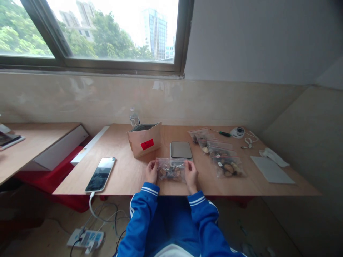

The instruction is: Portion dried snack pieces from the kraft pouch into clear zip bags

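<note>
A clear zip bag (171, 170) with dark and light lumps inside lies on the wooden table (125, 178) near its front edge. My left hand (151, 172) pinches the bag's left end, fingers closed on it. My right hand (191, 174) grips the bag's right end the same way. Both arms wear blue sleeves with white stripes. Just behind the bag sits a small flat scale (181, 149) with a grey top. A brown paper bag (145, 139) with a red label stands open behind my left hand.
Several more filled zip bags (220, 155) lie in a row to the right. A phone (101, 174) on a cable lies at the left. A water bottle (134, 117), a green screwdriver (223, 134), a round white device (238, 132) and a white sheet (272, 170) are farther off.
</note>
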Demonstrator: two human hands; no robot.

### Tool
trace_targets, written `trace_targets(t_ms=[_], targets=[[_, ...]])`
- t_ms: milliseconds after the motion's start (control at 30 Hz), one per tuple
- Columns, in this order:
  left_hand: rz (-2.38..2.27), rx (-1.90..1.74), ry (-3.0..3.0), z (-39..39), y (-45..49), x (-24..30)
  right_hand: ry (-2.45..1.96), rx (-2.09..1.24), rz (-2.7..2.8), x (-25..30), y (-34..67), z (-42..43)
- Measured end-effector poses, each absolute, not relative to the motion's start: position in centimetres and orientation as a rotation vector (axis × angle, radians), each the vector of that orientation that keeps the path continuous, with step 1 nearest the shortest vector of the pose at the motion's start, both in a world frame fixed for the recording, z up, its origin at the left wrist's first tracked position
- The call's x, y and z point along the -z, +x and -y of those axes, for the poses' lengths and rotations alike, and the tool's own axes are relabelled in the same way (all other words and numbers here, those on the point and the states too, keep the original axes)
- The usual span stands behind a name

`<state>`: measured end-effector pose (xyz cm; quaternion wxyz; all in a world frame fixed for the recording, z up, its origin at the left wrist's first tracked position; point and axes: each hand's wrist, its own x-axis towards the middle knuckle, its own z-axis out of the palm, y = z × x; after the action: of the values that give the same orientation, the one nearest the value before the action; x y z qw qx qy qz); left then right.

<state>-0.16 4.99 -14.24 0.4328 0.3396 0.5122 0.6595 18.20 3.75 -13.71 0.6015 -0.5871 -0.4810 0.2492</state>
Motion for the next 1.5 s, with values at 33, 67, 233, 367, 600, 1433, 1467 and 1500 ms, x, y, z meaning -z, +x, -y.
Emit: trace_targets(t_ms=[33, 67, 233, 367, 600, 1433, 1467, 1500], targets=[[-1.267, -1.632, 0.847, -5.0, -0.1, 14.1, -1.357, -0.579, 1.106, 13.7, 18.2, -3.8], [-1.255, -1.619, 0.85, -4.9, -0.1, 14.0, -1.357, -0.579, 1.098, 13.8, 18.2, -3.8], [-1.223, -1.585, 0.892, -4.6, 0.3, 13.1, -1.362, -0.602, 1.072, 14.3, 18.3, -4.1], [-1.222, -1.564, 0.943, -4.3, 0.6, 12.7, -1.348, -0.616, 1.09, 14.3, 18.2, -4.1], [-1.204, -1.569, 0.937, -4.5, 0.5, 13.2, -1.283, -0.704, 1.108, 13.9, 18.0, -4.1], [-1.188, -1.391, 0.954, -4.1, 0.4, 12.7, -1.218, -0.863, 1.077, 13.6, 18.2, -3.8], [-1.188, -1.391, 0.953, -4.1, 0.4, 12.6, -1.222, -0.858, 1.078, 13.7, 18.2, -3.8], [-1.187, -1.388, 0.953, -4.0, 0.4, 12.5, -1.226, -0.855, 1.076, 13.7, 18.2, -3.8]])
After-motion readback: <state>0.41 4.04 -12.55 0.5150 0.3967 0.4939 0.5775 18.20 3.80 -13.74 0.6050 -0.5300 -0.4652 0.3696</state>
